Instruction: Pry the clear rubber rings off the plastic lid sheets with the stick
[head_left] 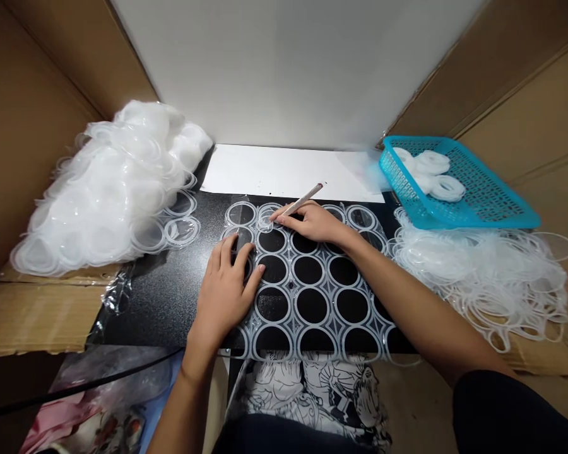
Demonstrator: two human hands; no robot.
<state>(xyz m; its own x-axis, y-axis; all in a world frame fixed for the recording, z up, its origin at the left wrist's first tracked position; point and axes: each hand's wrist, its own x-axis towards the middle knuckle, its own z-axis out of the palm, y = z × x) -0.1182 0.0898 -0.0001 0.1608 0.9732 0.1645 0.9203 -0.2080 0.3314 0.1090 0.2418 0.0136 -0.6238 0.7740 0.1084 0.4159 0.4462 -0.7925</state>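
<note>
A clear plastic sheet (291, 287) with rows of round holes edged in pale rings lies on the black tabletop. My left hand (228, 277) rests flat on its left side, fingers spread, holding nothing. My right hand (315, 222) is at the sheet's far part, closed around a slim white pen-like tool (303, 199) with a dark upper end. Its lower tip is hidden by my fingers. Under those fingertips, one hole at the far row still shows clear film, with a small translucent ring shape (266, 220) there.
A big heap of translucent ring pieces (104, 189) stands at the left. A blue basket (483, 208) at the right holds several white ring bundles (433, 162). Loose plastic ring scraps (492, 271) lie before it. White paper (288, 170) lies along the back, between cardboard walls (525, 94).
</note>
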